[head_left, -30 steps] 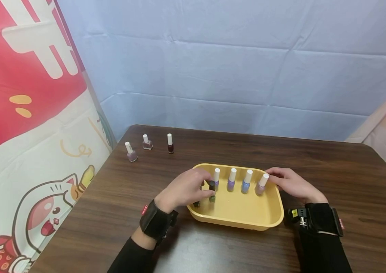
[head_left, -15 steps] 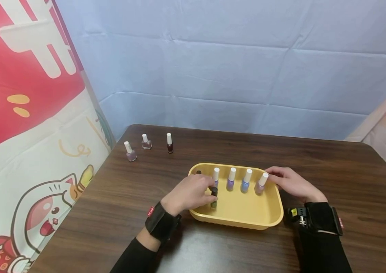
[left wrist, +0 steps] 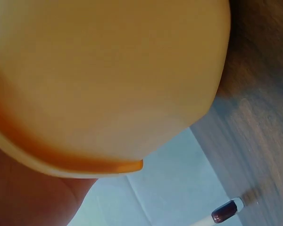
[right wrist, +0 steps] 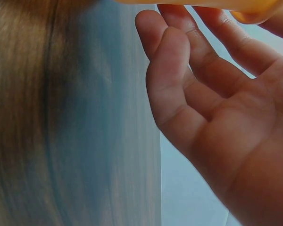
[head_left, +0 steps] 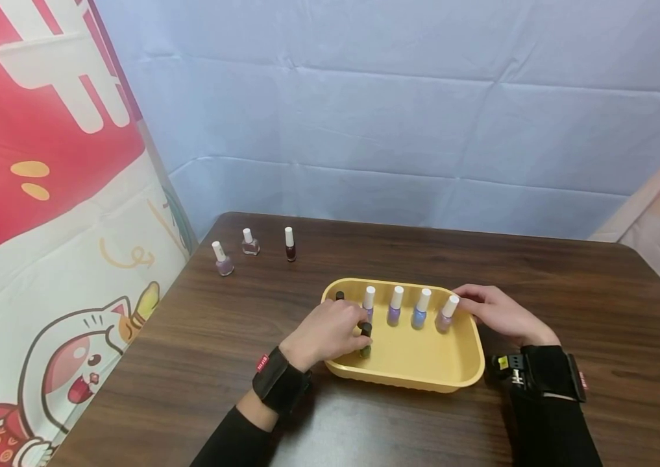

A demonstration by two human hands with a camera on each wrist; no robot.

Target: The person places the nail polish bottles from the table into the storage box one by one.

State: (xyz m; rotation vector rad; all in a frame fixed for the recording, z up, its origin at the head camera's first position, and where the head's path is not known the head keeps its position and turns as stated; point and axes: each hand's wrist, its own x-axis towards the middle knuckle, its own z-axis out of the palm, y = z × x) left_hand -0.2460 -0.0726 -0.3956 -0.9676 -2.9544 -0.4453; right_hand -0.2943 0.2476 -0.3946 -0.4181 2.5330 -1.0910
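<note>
In the head view, my left hand (head_left: 330, 331) reaches over the left side of a yellow plastic tray (head_left: 423, 363). Its thumb and fingers pinch a dark-capped olive-green nail polish bottle (head_left: 366, 337), low in the tray. Along the tray's back side stand several white-capped polishes, among them a purple bottle (head_left: 394, 307), a blue bottle (head_left: 421, 309) and a pinkish bottle (head_left: 447, 315). Another dark cap (head_left: 339, 295) shows behind my left hand, its bottle mostly hidden. My right hand (head_left: 501, 314) holds the tray at its back right corner; the right wrist view shows its lower fingers (right wrist: 167, 70) curled.
Three white-capped polishes stand at the table's back left: a mauve bottle (head_left: 224, 261), a squat clear-sided bottle (head_left: 250, 243) and a slim dark bottle (head_left: 291, 245). The brown wooden table (head_left: 569, 279) ends at a pale blue cloth (head_left: 400, 130).
My left hand has moved slightly right and toward me with the dark-capped nail polish bottle, uncovering another dark cap behind it. My right hand stays on the tray's corner.
</note>
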